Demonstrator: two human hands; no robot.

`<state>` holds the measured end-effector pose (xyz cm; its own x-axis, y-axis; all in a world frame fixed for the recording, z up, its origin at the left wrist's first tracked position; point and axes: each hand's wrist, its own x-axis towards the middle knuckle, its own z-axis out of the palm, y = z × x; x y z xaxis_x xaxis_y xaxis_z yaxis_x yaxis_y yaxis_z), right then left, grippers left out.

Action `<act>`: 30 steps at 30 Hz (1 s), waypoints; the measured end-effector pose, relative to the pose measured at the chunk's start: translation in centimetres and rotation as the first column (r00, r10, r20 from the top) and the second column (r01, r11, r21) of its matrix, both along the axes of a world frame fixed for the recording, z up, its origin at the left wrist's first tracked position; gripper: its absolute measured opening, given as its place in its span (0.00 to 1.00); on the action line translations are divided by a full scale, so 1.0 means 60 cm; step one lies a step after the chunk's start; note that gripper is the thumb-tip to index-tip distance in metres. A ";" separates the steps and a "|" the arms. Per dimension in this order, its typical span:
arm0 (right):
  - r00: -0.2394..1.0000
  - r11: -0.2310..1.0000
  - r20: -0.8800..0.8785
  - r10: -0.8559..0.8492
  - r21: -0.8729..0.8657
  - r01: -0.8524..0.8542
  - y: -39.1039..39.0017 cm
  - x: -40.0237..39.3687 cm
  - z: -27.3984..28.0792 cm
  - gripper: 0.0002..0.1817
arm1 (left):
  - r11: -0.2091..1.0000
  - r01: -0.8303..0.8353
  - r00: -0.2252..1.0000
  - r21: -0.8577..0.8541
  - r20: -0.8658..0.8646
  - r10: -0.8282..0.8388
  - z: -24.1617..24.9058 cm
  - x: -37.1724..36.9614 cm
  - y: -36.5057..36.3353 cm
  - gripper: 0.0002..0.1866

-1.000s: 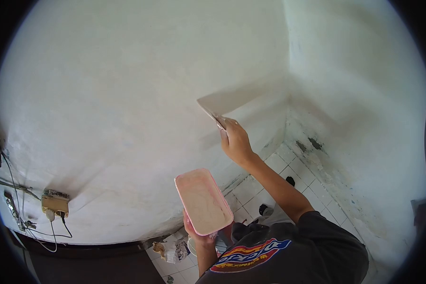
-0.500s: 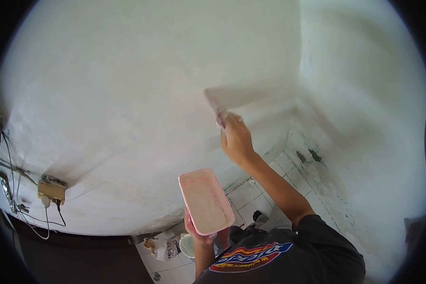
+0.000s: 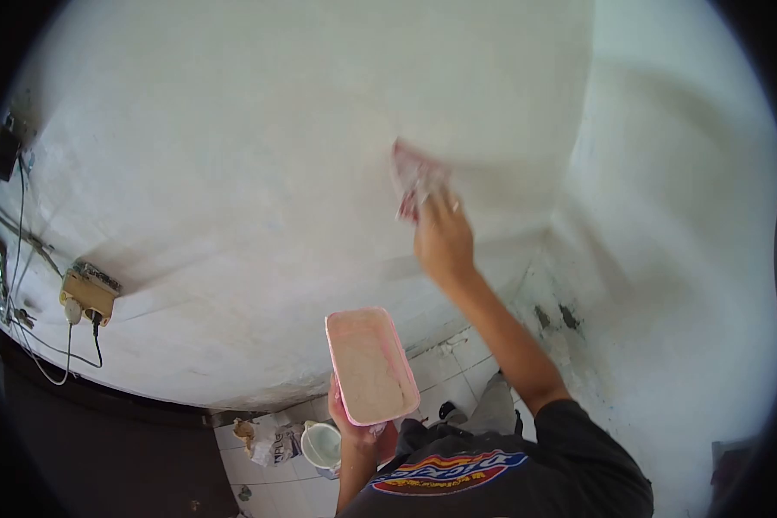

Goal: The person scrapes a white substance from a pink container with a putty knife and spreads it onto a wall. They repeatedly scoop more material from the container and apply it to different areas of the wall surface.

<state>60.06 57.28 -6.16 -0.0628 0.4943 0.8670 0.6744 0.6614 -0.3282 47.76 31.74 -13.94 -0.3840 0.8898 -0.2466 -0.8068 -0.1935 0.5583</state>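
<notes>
Cradling a pink tub [image 3: 360, 319] of pale paste [image 3: 367, 373] in the left hand [image 3: 347, 423], gripping its side and underside, and keeping it low near the middle of the view, much as a second ago. To the right, clasping a blurred flat blade [image 3: 416, 177] in the right hand [image 3: 445, 235], now holding it higher in view and showing its broad, smeared face instead of a thin edge; probably changing its angle for another part of the stroke, while leaving unclear any contact with the wall [image 3: 233, 173]. Facing a whitish, faintly streaked surface there, with loose cables [image 3: 68, 345] hanging at far left beside a yellowish socket box [image 3: 86, 296]. Below, passing from a dark surface [image 3: 104, 457] to a crumpled bag [image 3: 274, 442], then a white bucket [image 3: 311, 432] on the tiled floor [image 3: 281, 496]. Beyond the corner, meeting dark flaked patches [image 3: 568, 317] low on the adjoining wall [image 3: 665, 345].
</notes>
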 end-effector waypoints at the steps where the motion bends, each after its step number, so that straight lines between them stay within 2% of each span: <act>1: 0.997 0.997 0.001 0.076 -0.025 -0.076 -0.024 -0.012 -0.012 0.21 | 1.000 -0.005 1.000 0.018 0.007 0.004 -0.001 0.000 0.008 0.25; 2: 0.997 0.997 0.008 0.079 -0.019 -0.079 -0.042 -0.018 -0.022 0.21 | 1.000 0.003 1.000 0.017 0.015 -0.003 -0.003 -0.002 0.008 0.25; 4: 0.916 0.890 -0.035 0.399 -0.227 -0.396 -0.073 -0.025 -0.030 0.20 | 1.000 0.008 1.000 0.006 0.022 -0.008 -0.002 0.001 -0.001 0.25; 5: 0.915 0.890 -0.033 0.402 -0.222 -0.399 -0.071 -0.020 -0.022 0.20 | 0.996 -0.019 0.935 0.089 -0.351 0.049 -0.001 0.006 -0.001 0.25; 6: 0.922 0.899 -0.091 0.377 -0.205 -0.388 -0.063 -0.008 -0.010 0.22 | 0.984 -0.019 0.733 0.176 -0.667 0.133 0.000 0.008 0.000 0.25; 7: 0.923 0.905 -0.148 0.355 -0.194 -0.379 -0.057 0.006 0.009 0.24 | 0.983 -0.030 0.734 0.179 -0.664 0.143 0.000 0.004 -0.002 0.25; 8: 0.946 0.946 -0.130 0.295 -0.098 -0.309 -0.039 0.018 0.030 0.24 | 0.993 -0.016 0.936 0.113 -0.348 0.055 0.000 -0.005 -0.005 0.25; 9: 0.962 0.968 -0.117 0.248 -0.021 -0.252 -0.021 0.027 0.054 0.24 | 0.998 0.023 0.999 0.063 0.025 -0.025 -0.003 -0.012 -0.005 0.25; 10: 0.982 0.986 -0.088 0.165 0.047 -0.161 -0.011 0.029 0.080 0.26 | 0.998 0.008 0.999 0.063 0.031 -0.010 -0.001 -0.012 -0.007 0.25; 11: 0.981 0.983 -0.080 0.179 0.045 -0.176 -0.001 0.020 0.087 0.26 | 0.999 -0.012 0.999 0.053 0.043 0.009 0.000 -0.011 -0.007 0.26; 13: 0.993 0.985 0.113 -0.024 0.173 0.004 0.007 0.000 0.090 0.26 | 0.998 -0.042 0.997 0.042 0.061 0.039 -0.003 -0.014 -0.010 0.26; 14: 0.981 0.991 0.191 -0.041 0.132 0.016 -0.002 -0.013 0.061 0.25 | 0.997 -0.055 0.996 0.061 0.069 0.051 -0.010 -0.020 -0.012 0.26; 15: 0.980 0.991 0.198 -0.036 0.131 0.010 -0.017 -0.027 0.028 0.25 | 0.995 -0.064 0.995 0.081 0.077 0.058 -0.014 -0.024 -0.013 0.26; 17: 0.950 0.988 0.294 0.110 0.074 -0.137 -0.043 -0.033 -0.034 0.23 | 0.994 -0.049 0.997 0.098 0.071 0.042 0.003 -0.022 -0.009 0.27; 18: 0.947 0.990 0.305 0.099 0.065 -0.125 -0.049 -0.027 -0.062 0.23 | 0.993 -0.043 0.998 0.108 0.052 0.038 0.009 -0.022 -0.009 0.27; 19: 0.941 0.965 0.225 0.254 -0.120 -0.232 -0.058 -0.024 -0.090 0.21 | 0.995 -0.041 0.997 0.094 0.062 0.035 0.008 -0.024 -0.007 0.27; 20: 0.913 0.890 0.115 0.392 -0.297 -0.345 -0.073 -0.021 -0.106 0.18 | 0.994 -0.054 0.997 0.098 0.059 0.048 0.005 -0.028 -0.005 0.27; 21: 0.909 0.884 0.121 0.398 -0.317 -0.345 -0.078 -0.015 -0.117 0.18 | 0.992 -0.069 0.996 0.104 0.056 0.064 0.003 -0.033 -0.002 0.27; 22: 0.864 0.668 -0.221 0.453 -0.557 -0.493 -0.076 -0.003 -0.122 0.15 | 0.994 -0.067 0.997 0.090 0.044 0.064 0.003 -0.037 0.002 0.27; 23: 0.762 0.371 -0.541 0.357 -0.666 -0.647 -0.080 0.011 -0.121 0.12 | 0.995 -0.075 0.996 0.071 0.058 0.071 0.005 -0.035 0.005 0.27; 24: 0.555 0.171 -0.803 0.218 -0.529 -0.831 -0.090 0.026 -0.119 0.12 | 0.994 -0.077 0.996 0.083 0.050 0.073 0.007 -0.034 0.009 0.28; 25: 0.564 0.157 -0.800 0.206 -0.542 -0.826 -0.109 0.034 -0.103 0.12 | 0.992 -0.079 0.996 0.094 0.040 0.075 0.009 -0.034 0.012 0.28; 27: 0.319 0.131 -0.948 -0.021 -0.319 -0.939 -0.134 0.045 -0.061 0.14 | 0.995 -0.052 0.998 0.089 0.029 0.050 0.015 -0.032 0.020 0.28; 29: 0.328 0.137 -0.944 -0.042 -0.331 -0.934 -0.157 0.062 -0.045 0.14 | 0.997 -0.028 0.999 0.078 0.017 0.027 0.020 -0.027 0.019 0.29; 30: 0.417 0.199 -0.907 0.064 -0.398 -0.896 -0.164 0.072 -0.043 0.13 | 0.998 0.003 1.000 0.065 0.025 -0.005 0.024 -0.028 0.022 0.28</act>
<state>64.37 47.46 -8.72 -0.3344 0.9423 -0.0182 -0.3619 -0.1463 -0.9207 46.08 33.09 -12.51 -0.3748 0.9058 -0.1978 -0.8213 -0.2254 0.5241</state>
